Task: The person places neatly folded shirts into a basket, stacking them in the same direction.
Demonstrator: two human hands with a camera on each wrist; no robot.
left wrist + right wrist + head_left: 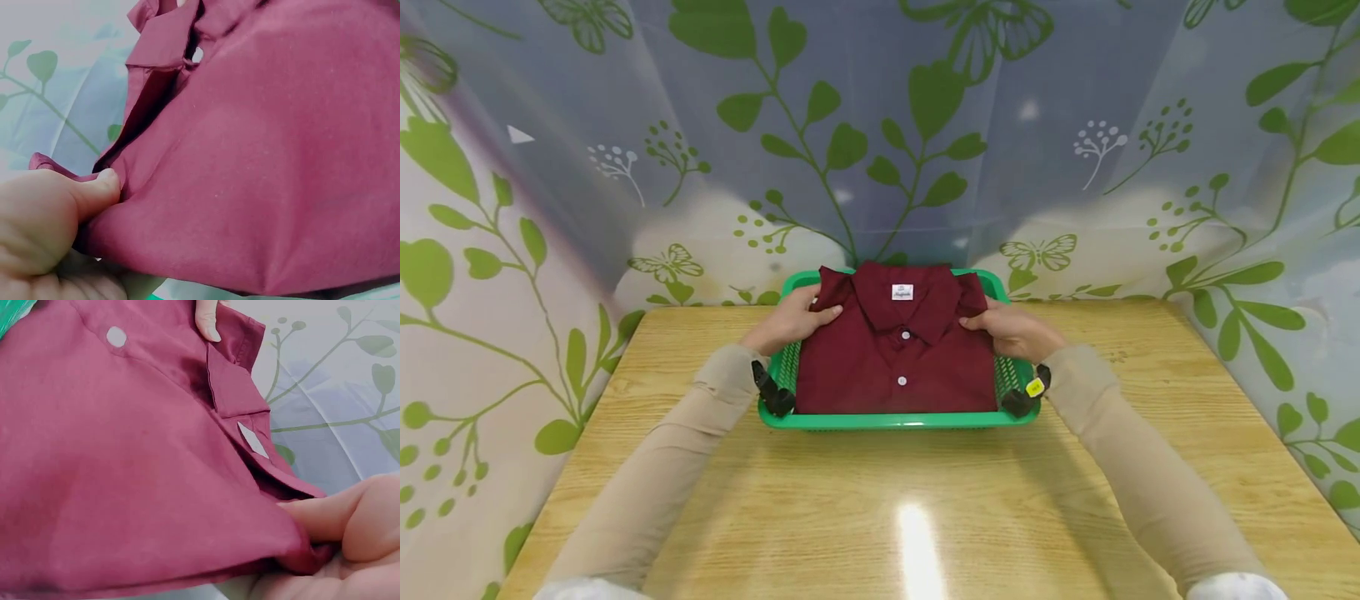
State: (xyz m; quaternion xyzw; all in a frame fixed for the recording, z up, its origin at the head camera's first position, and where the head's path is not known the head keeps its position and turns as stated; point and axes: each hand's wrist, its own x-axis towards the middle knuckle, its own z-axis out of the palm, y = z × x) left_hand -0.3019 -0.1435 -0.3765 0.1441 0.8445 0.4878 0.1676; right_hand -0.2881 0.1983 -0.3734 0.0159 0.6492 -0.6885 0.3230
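Observation:
A folded maroon shirt (865, 367) with a collar, white buttons and a white neck label lies in a green plastic basket (895, 421). At the shirt's left shoulder edge, my left hand (793, 318) grips the cloth, thumb on top and fingers underneath. My right hand (1015, 328) pinches the opposite shoulder edge in the same way. The left wrist view shows the left thumb (103, 187) pressing on the shirt front near the collar. In the right wrist view, the right hand (356, 531) holds a fold of cloth, its fingers partly hidden under the shirt.
The basket stands on a light wooden table (850, 500), near its back edge. Behind and at both sides hangs a curtain (880, 208) printed with green leaves and butterflies. Black devices (778, 400) are strapped to both wrists, over the basket's sides.

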